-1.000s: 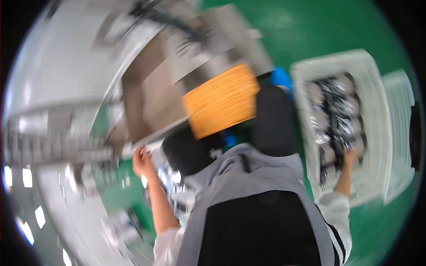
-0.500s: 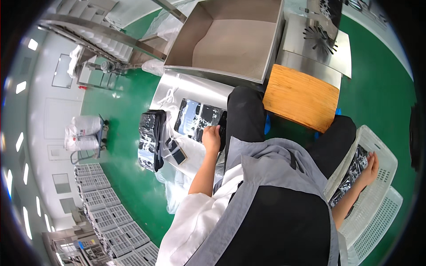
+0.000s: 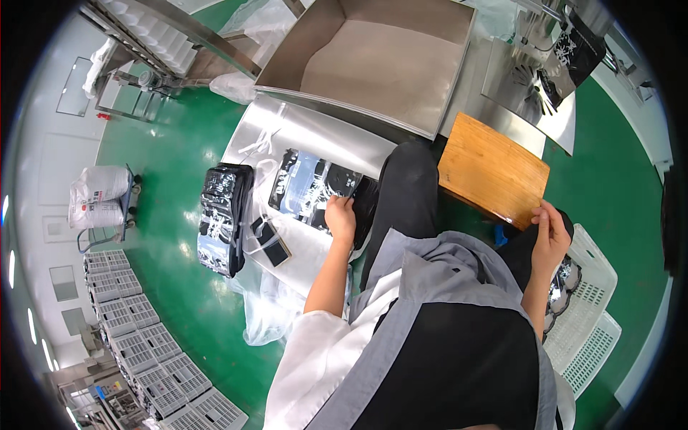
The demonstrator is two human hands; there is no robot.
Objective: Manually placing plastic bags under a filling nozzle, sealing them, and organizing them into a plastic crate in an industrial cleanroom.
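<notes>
My left hand (image 3: 340, 218) grips the edge of a printed plastic packet (image 3: 301, 183), black and pale blue, on the steel bench (image 3: 326, 136) left of my knee. Another stack of glossy packets (image 3: 223, 215) lies to its left, with a dark phone-sized rectangle (image 3: 269, 240) and white ties between. My right hand (image 3: 548, 233) is raised at the near right corner of a tilted wooden board (image 3: 493, 168), fingers apart and nothing visible in them. Under it stands a white plastic crate (image 3: 595, 272) with glossy packs, partly hidden by my arm.
A large steel bin (image 3: 380, 64) is ahead; a steel machine (image 3: 505, 79) with a black spiky wheel stands at the upper right. At left are a trolley of white sacks (image 3: 100, 193), stacked crates (image 3: 140, 344), a metal frame (image 3: 190, 39) and loose plastic sheeting (image 3: 265, 319) near the bench.
My right hand has risen out of the crate to the board's corner. My left hand has come to the packets on the bench and stays on them. The view has swung round.
</notes>
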